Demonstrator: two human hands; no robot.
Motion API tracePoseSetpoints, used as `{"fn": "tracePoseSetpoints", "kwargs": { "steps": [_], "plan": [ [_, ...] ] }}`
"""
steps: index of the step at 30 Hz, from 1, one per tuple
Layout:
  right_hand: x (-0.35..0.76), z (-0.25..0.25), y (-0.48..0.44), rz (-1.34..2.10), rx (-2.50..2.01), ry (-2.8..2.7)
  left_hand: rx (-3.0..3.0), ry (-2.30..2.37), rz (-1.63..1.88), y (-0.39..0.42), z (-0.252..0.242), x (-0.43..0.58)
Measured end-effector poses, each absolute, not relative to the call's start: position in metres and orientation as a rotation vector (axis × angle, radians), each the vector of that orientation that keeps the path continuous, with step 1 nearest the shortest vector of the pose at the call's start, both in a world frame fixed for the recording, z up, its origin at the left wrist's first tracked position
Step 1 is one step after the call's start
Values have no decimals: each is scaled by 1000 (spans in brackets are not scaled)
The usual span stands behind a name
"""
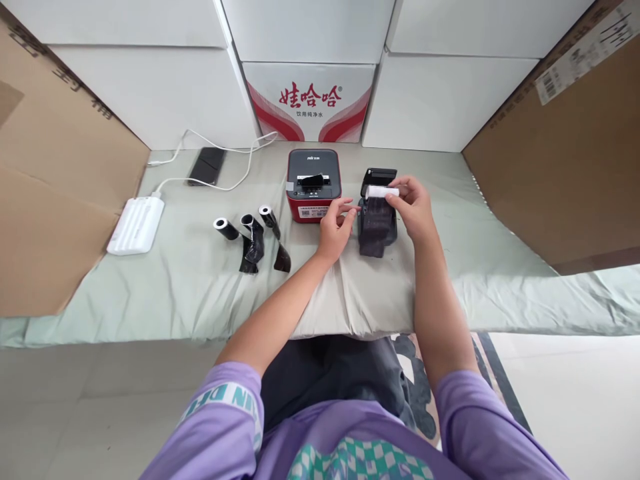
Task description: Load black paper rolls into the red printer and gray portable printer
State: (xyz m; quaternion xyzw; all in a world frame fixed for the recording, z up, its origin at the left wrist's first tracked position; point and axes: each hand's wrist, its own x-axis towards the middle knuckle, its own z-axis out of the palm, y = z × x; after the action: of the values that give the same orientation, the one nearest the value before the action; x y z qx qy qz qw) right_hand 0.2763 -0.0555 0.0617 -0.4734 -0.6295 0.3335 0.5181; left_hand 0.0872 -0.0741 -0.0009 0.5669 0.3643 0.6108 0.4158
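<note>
My right hand (416, 207) pinches a small white roll (381, 192) between thumb and fingers, over a small black printer (391, 233) whose lid (379, 177) stands raised. A dark, shiny strip (375, 230) hangs from the roll, down over the printer's front. My left hand (337, 231) is just left of the printer, its fingers loosely bent and apart, with nothing visible in them. Behind that hand sits a red and black box-shaped device (314, 175), a short black strip (313, 180) sticking out of its top.
Several dark rolls with loose strips, one of them a black roll (226, 229), lie to the left. A white power bank (136, 225) with a white cable (210, 187) and a black phone (207, 165) are farther left. White boxes (425, 100) and cardboard cartons (560, 153) enclose the cloth-covered table (480, 280).
</note>
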Motion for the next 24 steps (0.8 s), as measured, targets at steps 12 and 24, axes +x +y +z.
{"fn": "tracePoseSetpoints", "kwargs": {
  "steps": [12, 24],
  "plan": [
    [286, 38, -41, 492, -1330, -1671, 1417, 923, 1481, -75, 2, 88],
    [286, 33, -39, 657, -1290, -1647, 1467, 1003, 1450, -73, -1, 89]
  ]
}}
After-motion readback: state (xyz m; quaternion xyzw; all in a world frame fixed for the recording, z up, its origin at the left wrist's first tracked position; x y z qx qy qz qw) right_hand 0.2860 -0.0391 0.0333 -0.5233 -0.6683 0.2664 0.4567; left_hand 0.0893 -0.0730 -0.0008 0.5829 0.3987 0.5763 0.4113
